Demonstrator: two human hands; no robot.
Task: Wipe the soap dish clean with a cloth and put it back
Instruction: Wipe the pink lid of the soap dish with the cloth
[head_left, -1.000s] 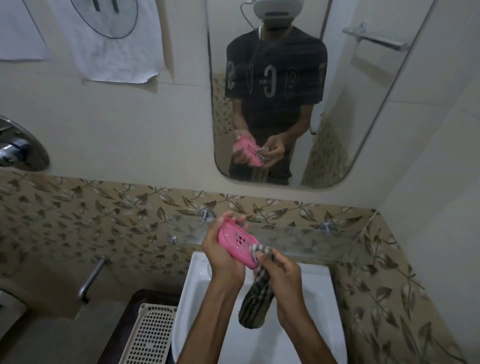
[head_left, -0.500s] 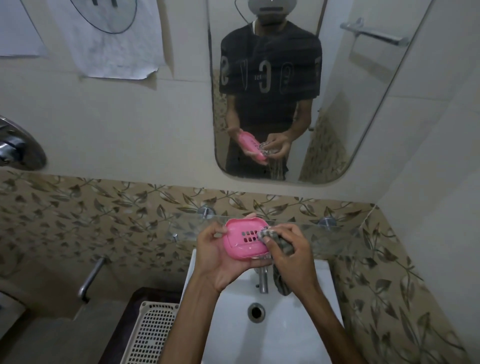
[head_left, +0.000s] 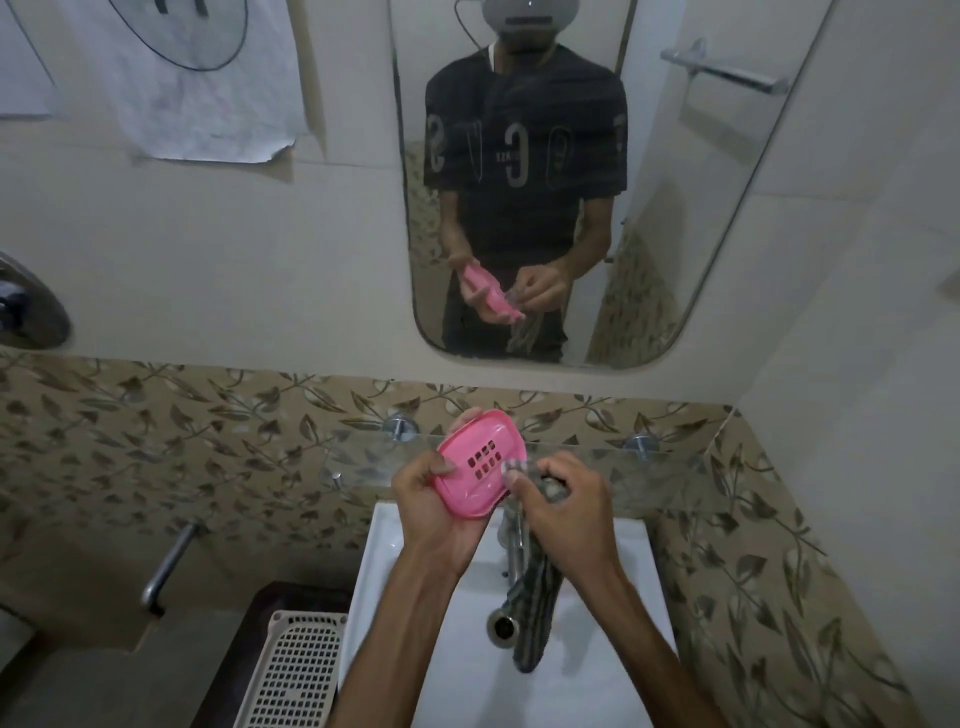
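A pink oval soap dish (head_left: 480, 465) with several drain slots is held up over the basin in my left hand (head_left: 428, 506), its hollow side facing me. My right hand (head_left: 563, 512) grips a striped grey cloth (head_left: 537, 597) and presses a bunched end of it against the dish's right rim. The rest of the cloth hangs down over the tap toward the drain. The mirror shows the same hands, dish and cloth.
A white washbasin (head_left: 384, 571) lies below, with a chrome tap (head_left: 511, 551) and drain hole (head_left: 501, 626). A glass shelf (head_left: 649, 470) runs along the leaf-patterned tiles behind my hands. A perforated white basket (head_left: 291, 675) stands left of the basin, a wall spout (head_left: 166, 569) further left.
The dish has turned from edge-on to hollow side facing me. Both hands rose toward the glass shelf, and the cloth end moved onto the dish's right rim.
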